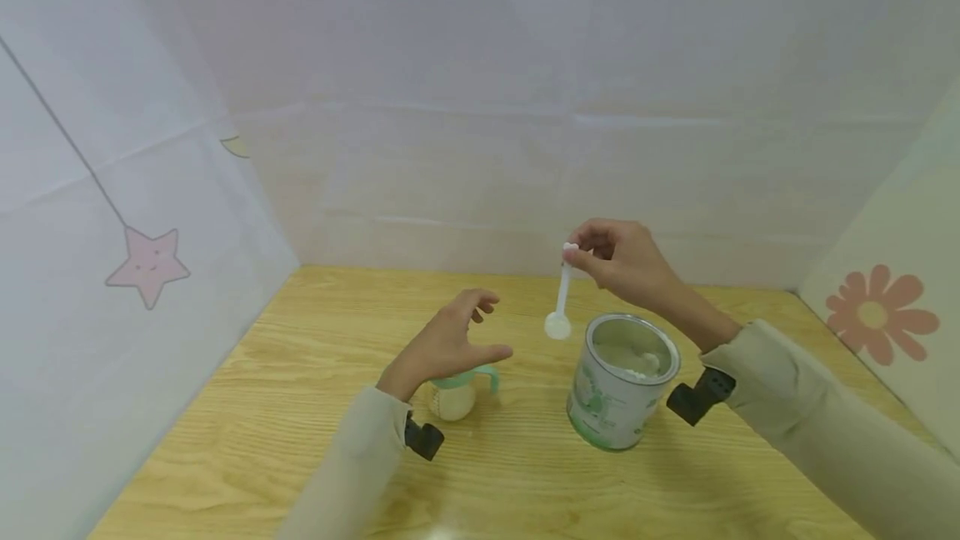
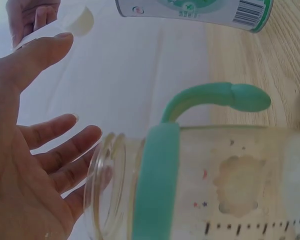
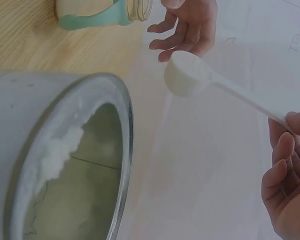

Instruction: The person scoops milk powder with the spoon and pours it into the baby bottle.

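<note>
My right hand (image 1: pixel 618 261) pinches the handle end of a white measuring scoop (image 1: pixel 561 298), which hangs over the table just left of an open milk powder can (image 1: pixel 611 407). Pale powder fills the scoop's bowl. More white powder (image 3: pixel 60 152) lies inside the can. My left hand (image 1: pixel 450 340) is held above a clear baby bottle (image 1: pixel 452 401), thumb and fingers spread apart with nothing between them. The bottle has a green collar and curved handle (image 2: pixel 217 97), an uncovered mouth (image 2: pixel 107 185) and measuring marks on its side. It stands upright on the table.
The wooden table (image 1: pixel 300 415) meets a pale cloth backdrop (image 1: pixel 450 173) at the back. Printed side sheets flank it, one with a pink star (image 1: pixel 148 265), the other with a red flower (image 1: pixel 881 315). A dark wrist camera sits on each sleeve.
</note>
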Demonstrator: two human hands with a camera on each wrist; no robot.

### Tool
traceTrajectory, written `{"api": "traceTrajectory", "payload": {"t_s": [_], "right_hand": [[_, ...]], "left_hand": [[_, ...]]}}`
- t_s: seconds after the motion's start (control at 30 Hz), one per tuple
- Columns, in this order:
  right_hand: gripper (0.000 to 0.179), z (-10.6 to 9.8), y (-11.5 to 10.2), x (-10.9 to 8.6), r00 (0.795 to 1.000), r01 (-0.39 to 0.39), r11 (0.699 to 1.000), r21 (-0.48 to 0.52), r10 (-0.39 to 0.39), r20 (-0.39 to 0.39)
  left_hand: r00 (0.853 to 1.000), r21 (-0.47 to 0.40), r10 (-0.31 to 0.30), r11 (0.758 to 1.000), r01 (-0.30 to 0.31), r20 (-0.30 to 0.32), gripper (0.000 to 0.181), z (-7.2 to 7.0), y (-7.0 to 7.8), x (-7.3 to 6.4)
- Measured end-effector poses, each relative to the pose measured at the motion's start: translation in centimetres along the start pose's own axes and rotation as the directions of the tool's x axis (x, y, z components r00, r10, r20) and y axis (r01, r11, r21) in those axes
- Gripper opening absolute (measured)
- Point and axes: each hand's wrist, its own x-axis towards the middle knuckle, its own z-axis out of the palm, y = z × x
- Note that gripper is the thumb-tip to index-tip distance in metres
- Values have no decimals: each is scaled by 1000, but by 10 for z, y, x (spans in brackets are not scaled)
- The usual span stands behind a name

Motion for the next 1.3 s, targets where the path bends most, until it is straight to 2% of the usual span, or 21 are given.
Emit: {"api": "traceTrajectory", "payload": {"t_s": [0.27, 0.43, 0.8, 1.3], "right_hand": [[13, 10, -5, 6, 1000, 23, 999, 34, -23, 4], [12, 18, -8, 10, 999, 39, 997, 62, -40, 12], [13, 35, -12, 14, 998, 43, 995, 90, -47, 42], [12, 62, -31, 23, 994, 61, 990, 128, -72, 78]], "left_hand": [[999, 12, -31, 999, 31, -22, 69, -7, -8, -9], [997, -19, -69, 997, 69, -27, 71, -10, -13, -16], [995, -48, -92, 995, 90, -35, 71, -11, -26, -30], [991, -74, -124, 990, 121, -43, 74, -14, -46, -50]]}}
